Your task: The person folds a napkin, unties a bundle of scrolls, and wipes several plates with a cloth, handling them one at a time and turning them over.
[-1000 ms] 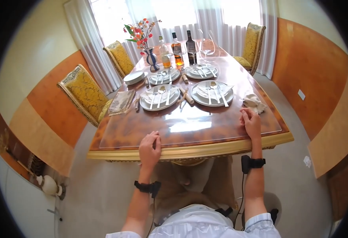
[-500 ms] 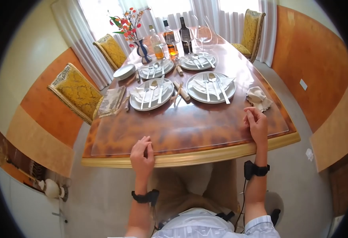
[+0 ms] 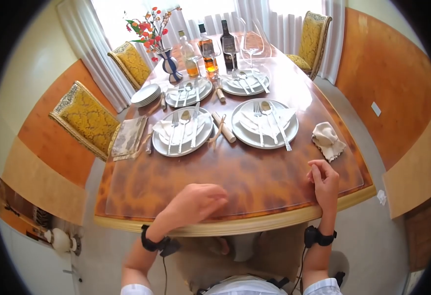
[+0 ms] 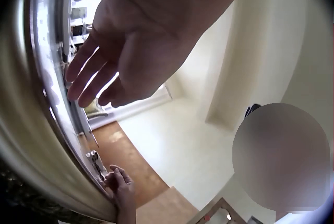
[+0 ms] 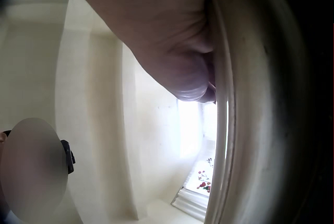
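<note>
My left hand [image 3: 195, 204] is over the table's near edge, turned toward the right, and holds nothing. In the left wrist view its fingers [image 4: 90, 75] are extended and slightly spread. On the right, my right hand [image 3: 325, 182] rests at the table's near edge with fingers loosely bent and nothing in them. Just beyond it lies a crumpled beige cloth napkin [image 3: 327, 140]. Ahead are two place settings: a right plate [image 3: 241, 136] and a left plate [image 3: 164, 147], each with a folded white napkin, fork, spoon and knife on top. A rolled bundle tied with twine [image 3: 223, 128] lies between them.
Two more set plates stand farther back, near a plate stack [image 3: 145, 93] and folded patterned cloth [image 3: 128, 137]. Behind them are a flower vase [image 3: 171, 66], a dark bottle [image 3: 228, 49], other bottles and tall wine glasses [image 3: 251, 44]. Yellow chairs [image 3: 85, 118] flank the glossy table [image 3: 146, 189].
My left hand has swung from pointing forward to pointing right, inward over the table edge. The right hand stays at the edge, while the head view has shifted, bringing the place settings closer.
</note>
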`<action>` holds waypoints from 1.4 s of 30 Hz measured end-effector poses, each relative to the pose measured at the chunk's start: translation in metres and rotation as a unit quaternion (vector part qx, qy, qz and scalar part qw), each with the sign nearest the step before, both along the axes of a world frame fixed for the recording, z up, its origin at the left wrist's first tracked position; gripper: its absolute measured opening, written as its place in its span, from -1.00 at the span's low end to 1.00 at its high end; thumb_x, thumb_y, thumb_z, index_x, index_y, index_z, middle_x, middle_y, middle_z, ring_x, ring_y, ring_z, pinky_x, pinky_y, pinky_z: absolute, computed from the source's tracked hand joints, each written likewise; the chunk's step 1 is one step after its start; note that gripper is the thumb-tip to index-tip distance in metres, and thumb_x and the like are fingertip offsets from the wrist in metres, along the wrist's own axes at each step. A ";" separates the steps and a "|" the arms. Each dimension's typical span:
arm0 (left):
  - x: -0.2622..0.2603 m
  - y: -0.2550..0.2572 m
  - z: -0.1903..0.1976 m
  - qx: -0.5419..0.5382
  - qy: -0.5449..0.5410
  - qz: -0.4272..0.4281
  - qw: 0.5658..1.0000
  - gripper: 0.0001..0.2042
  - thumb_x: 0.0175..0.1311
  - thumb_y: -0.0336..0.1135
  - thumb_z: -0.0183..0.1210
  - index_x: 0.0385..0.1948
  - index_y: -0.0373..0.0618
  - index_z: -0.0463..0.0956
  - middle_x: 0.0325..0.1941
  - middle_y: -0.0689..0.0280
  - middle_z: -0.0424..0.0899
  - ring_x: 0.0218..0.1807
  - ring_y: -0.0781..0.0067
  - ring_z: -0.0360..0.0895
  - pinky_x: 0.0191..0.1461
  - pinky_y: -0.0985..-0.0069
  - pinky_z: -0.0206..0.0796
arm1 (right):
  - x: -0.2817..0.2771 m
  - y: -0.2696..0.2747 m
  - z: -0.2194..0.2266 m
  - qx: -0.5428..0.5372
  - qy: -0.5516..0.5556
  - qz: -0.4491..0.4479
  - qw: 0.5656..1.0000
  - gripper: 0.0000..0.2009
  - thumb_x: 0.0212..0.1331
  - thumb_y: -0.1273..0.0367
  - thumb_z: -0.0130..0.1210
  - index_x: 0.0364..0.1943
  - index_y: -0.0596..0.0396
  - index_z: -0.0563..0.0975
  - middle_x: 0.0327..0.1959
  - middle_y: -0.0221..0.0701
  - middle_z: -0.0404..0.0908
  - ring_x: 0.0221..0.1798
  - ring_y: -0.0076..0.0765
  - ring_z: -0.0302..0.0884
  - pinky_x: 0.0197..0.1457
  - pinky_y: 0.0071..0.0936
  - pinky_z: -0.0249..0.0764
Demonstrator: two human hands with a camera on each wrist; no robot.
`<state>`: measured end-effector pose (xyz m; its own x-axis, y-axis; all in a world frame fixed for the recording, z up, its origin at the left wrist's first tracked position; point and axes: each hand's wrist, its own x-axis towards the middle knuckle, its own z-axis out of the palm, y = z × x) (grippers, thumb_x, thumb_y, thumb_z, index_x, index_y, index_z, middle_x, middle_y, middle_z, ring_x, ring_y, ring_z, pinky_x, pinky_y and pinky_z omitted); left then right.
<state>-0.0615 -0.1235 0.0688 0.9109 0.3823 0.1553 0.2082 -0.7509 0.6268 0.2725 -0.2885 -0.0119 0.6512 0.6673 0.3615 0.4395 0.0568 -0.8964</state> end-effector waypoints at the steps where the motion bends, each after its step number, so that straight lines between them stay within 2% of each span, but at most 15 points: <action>1: 0.015 0.005 0.001 -0.016 0.006 -0.048 0.999 -0.84 0.40 -0.36 0.26 -0.12 -0.23 0.66 -0.20 0.03 0.76 -0.15 0.01 0.71 -0.05 0.28 0.54 | -0.001 0.000 0.000 -0.004 -0.002 -0.002 1.000 -0.88 0.45 0.47 0.11 -0.14 0.20 0.66 -0.50 -0.47 0.62 -0.43 -0.65 0.55 -0.34 -0.62 0.46; 3: 0.045 0.012 -0.002 -0.047 0.017 -0.141 0.989 -0.83 0.39 -0.32 0.26 -0.14 -0.21 0.65 -0.23 -0.03 0.71 -0.19 -0.15 0.63 -0.09 0.21 0.53 | -0.001 0.001 -0.002 -0.008 -0.005 -0.006 1.000 -0.88 0.46 0.47 0.11 -0.14 0.21 0.66 -0.50 -0.46 0.62 -0.43 -0.65 0.55 -0.35 -0.61 0.46; 6: 0.076 0.030 -0.018 -0.022 0.037 -0.209 0.977 -0.84 0.41 -0.35 0.23 -0.12 -0.23 0.64 -0.30 0.02 0.73 -0.33 0.00 0.68 -0.18 0.25 0.53 | -0.003 0.003 0.000 -0.020 -0.008 -0.010 1.000 -0.88 0.46 0.48 0.11 -0.14 0.22 0.66 -0.50 -0.46 0.61 -0.43 -0.64 0.55 -0.34 -0.61 0.46; 9: 0.093 0.053 -0.046 -0.217 0.040 -0.216 0.951 -0.83 0.50 -0.35 0.19 -0.07 -0.26 0.63 -0.36 0.21 0.72 -0.47 0.44 0.66 -0.36 0.44 0.48 | -0.005 0.005 0.001 -0.032 -0.020 -0.013 0.999 -0.87 0.48 0.48 0.09 -0.13 0.22 0.65 -0.50 -0.48 0.58 -0.44 -0.65 0.49 -0.35 -0.62 0.41; 12: 0.092 0.063 -0.052 -0.408 0.040 -0.135 0.902 -0.81 0.54 -0.31 0.18 -0.07 -0.26 0.63 -0.41 0.35 0.68 -0.53 0.66 0.56 -0.45 0.60 0.42 | -0.004 0.008 -0.002 -0.037 -0.018 -0.022 0.999 -0.87 0.50 0.47 0.08 -0.11 0.20 0.64 -0.51 -0.50 0.55 -0.46 -0.66 0.46 -0.36 -0.63 0.38; 16: 0.084 0.060 -0.058 -0.385 -0.020 -0.149 0.910 -0.83 0.52 -0.32 0.21 -0.11 -0.25 0.65 -0.45 0.36 0.68 -0.49 0.68 0.56 -0.43 0.61 0.41 | -0.001 0.010 -0.004 -0.038 0.017 -0.034 0.999 -0.87 0.51 0.44 0.07 -0.11 0.17 0.63 -0.51 -0.51 0.56 -0.47 -0.67 0.45 -0.39 -0.65 0.36; 19: 0.085 0.064 -0.064 -0.224 -0.103 -0.144 0.958 -0.84 0.48 -0.33 0.25 -0.18 -0.25 0.67 -0.50 0.30 0.66 -0.48 0.64 0.57 -0.42 0.54 0.40 | 0.003 0.011 -0.004 -0.042 0.039 -0.048 0.997 -0.87 0.52 0.42 0.06 -0.11 0.14 0.62 -0.51 -0.50 0.58 -0.47 -0.67 0.48 -0.42 -0.67 0.35; 23: 0.090 0.068 -0.066 -0.103 -0.152 -0.070 0.980 -0.84 0.40 -0.29 0.30 -0.29 -0.19 0.67 -0.46 0.17 0.71 -0.49 0.30 0.63 -0.38 0.38 0.43 | 0.007 0.009 -0.004 -0.052 0.055 -0.044 0.996 -0.87 0.51 0.44 0.07 -0.12 0.16 0.64 -0.51 -0.49 0.60 -0.48 -0.68 0.50 -0.44 -0.69 0.35; 26: 0.093 0.073 -0.072 -0.089 -0.186 -0.054 0.977 -0.81 0.38 -0.24 0.31 -0.36 -0.17 0.63 -0.46 0.16 0.70 -0.45 0.12 0.64 -0.36 0.28 0.45 | 0.015 0.014 0.001 -0.090 0.085 -0.012 0.992 -0.86 0.51 0.43 0.06 -0.12 0.16 0.63 -0.50 -0.50 0.60 -0.47 -0.68 0.51 -0.44 -0.69 0.35; 28: 0.091 0.074 -0.070 -0.076 -0.163 -0.058 0.982 -0.78 0.37 -0.23 0.30 -0.43 -0.16 0.59 -0.50 0.16 0.66 -0.44 0.08 0.63 -0.35 0.23 0.45 | 0.025 0.014 0.016 -0.135 0.148 0.018 0.980 -0.87 0.50 0.43 0.07 -0.12 0.16 0.63 -0.50 -0.50 0.60 -0.47 -0.68 0.51 -0.43 -0.68 0.35; 30: 0.091 0.075 -0.069 -0.047 -0.160 -0.053 0.985 -0.74 0.35 -0.22 0.29 -0.49 -0.14 0.54 -0.54 0.17 0.62 -0.44 0.04 0.62 -0.34 0.18 0.44 | 0.036 0.026 0.038 -0.173 0.084 0.042 0.981 -0.87 0.49 0.44 0.08 -0.14 0.16 0.64 -0.50 -0.50 0.60 -0.46 -0.67 0.51 -0.42 -0.67 0.37; 36: 0.096 0.080 -0.083 0.018 -0.177 -0.042 0.983 -0.70 0.32 -0.22 0.27 -0.59 -0.11 0.46 -0.58 0.15 0.58 -0.43 0.00 0.60 -0.32 0.10 0.44 | 0.017 0.184 0.162 -0.197 -0.163 0.221 0.941 -0.81 0.48 0.39 0.10 -0.21 0.24 0.67 -0.52 -0.47 0.63 -0.45 -0.62 0.52 -0.38 -0.55 0.42; 39: 0.094 0.083 -0.081 0.015 -0.169 -0.065 0.983 -0.70 0.32 -0.21 0.27 -0.58 -0.11 0.47 -0.57 0.13 0.59 -0.41 -0.02 0.62 -0.31 0.08 0.45 | 0.009 0.311 0.177 -0.186 -0.324 0.288 0.882 -0.73 0.48 0.27 0.13 -0.24 0.20 0.69 -0.51 -0.37 0.67 -0.42 -0.46 0.59 -0.30 -0.37 0.51; 40: 0.094 0.083 -0.081 0.011 -0.165 -0.071 0.984 -0.70 0.32 -0.21 0.27 -0.58 -0.11 0.47 -0.56 0.13 0.60 -0.41 -0.02 0.62 -0.31 0.07 0.45 | 0.001 0.351 0.180 -0.194 -0.402 0.247 0.860 -0.76 0.45 0.33 0.15 -0.17 0.28 0.69 -0.46 -0.31 0.70 -0.38 -0.51 0.63 -0.31 -0.42 0.49; 42: 0.093 0.084 -0.082 0.004 -0.152 -0.084 0.985 -0.71 0.33 -0.19 0.26 -0.57 -0.11 0.48 -0.55 0.11 0.61 -0.39 -0.04 0.64 -0.30 0.06 0.47 | 0.011 0.448 0.151 -0.165 -0.308 0.323 0.879 -0.75 0.47 0.30 0.13 -0.12 0.24 0.68 -0.45 -0.37 0.72 -0.34 -0.50 0.70 -0.27 -0.45 0.61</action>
<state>0.0319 -0.0397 -0.0131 0.8722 0.2273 0.4331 -0.1163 -0.7638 0.6349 0.2837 0.1597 0.1389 -0.1551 0.9605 0.2309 0.8191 0.2557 -0.5135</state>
